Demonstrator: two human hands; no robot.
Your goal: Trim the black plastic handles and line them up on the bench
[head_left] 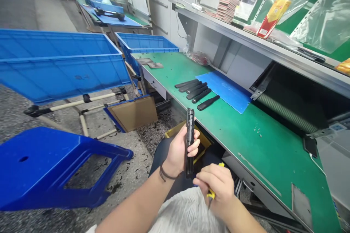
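My left hand point(179, 149) is closed around a long, narrow black plastic part point(190, 134), which stands nearly upright above my lap. Ridges and hollows show along its near face. In my closed right hand point(217, 185) is a slim yellow-handled tool point(211, 193); its handle shows above and below the fingers, and its working end is too small to make out. The right fingertips are close to the lower end of the black part. On the green table ahead lie several similar black parts point(208, 102) in a loose row.
A blue sheet point(225, 89) lies behind the row on the green table point(262, 156). Blue crates point(62, 72) and a blue stool point(41, 164) stand at the left. A shelf with a bottle point(276, 12) runs above the table. A phone point(310, 146) lies at the right.
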